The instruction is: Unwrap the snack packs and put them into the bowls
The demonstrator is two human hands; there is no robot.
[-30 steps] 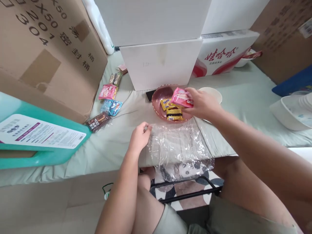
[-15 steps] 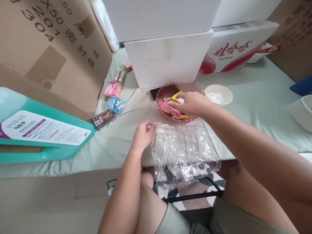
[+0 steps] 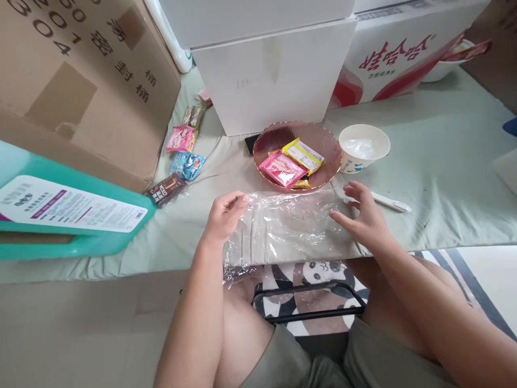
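Note:
My left hand [image 3: 227, 214] pinches the left side of a clear plastic bag [image 3: 291, 229], which lies across the cloth and hangs over the front edge. At the bag's right side, my right hand [image 3: 361, 215] is open, thumb and fingers apart, with nothing in it. Just beyond the bag stands a pinkish fluted bowl [image 3: 329, 171]. A pink snack packet [image 3: 284, 168] and a yellow snack packet [image 3: 304, 154] lie in it, above another yellow wrapper that is partly hidden.
A paper cup [image 3: 364, 151] with clear plastic inside stands right of the bowl. Behind my right hand lies a white utility-knife-like tool [image 3: 391, 203]. Several snack packets, among them a brown one [image 3: 166, 189], line the left by a carton [image 3: 100, 108] and green jug [image 3: 72, 207]. White boxes [image 3: 270, 81] stand behind.
My right hand has left the bowl, letting go of the yellow packet, and moved down to the bag's right side. My left hand stays on the bag. The view has shifted slightly.

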